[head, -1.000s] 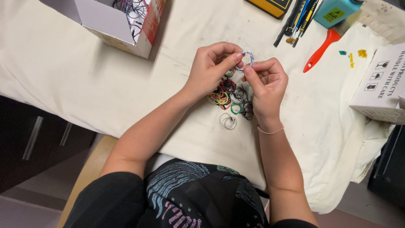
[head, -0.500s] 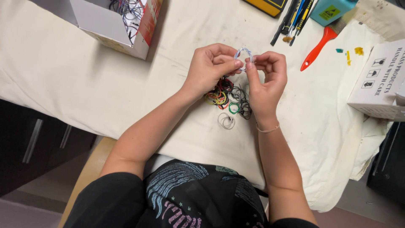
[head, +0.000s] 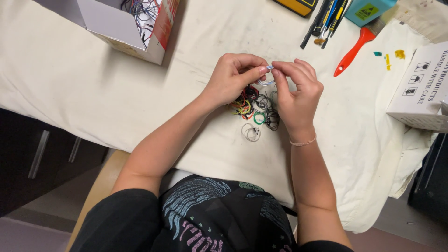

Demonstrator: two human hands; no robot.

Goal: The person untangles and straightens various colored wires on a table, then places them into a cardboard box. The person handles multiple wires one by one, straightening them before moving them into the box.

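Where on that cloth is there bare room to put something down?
Bare cloth lies left of the left hand, below the open box, and between the right hand and white carton. Crowded: wire rings, tools.

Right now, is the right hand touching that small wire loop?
Touching. The head view shows right hand and left hand fingertips pinching the small wire loop.

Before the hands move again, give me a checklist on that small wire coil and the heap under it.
1. Both hands on the coil: left hand and right hand pinch the small white wire coil at the fingertips: ok.
2. Coil lifted off the heap of coloured wire rings: ok.
3. Coil fully wound: cannot tell, too small.
4. Heap on the white cloth, away from the edge: ok.
5. Open cardboard box upright: ok.
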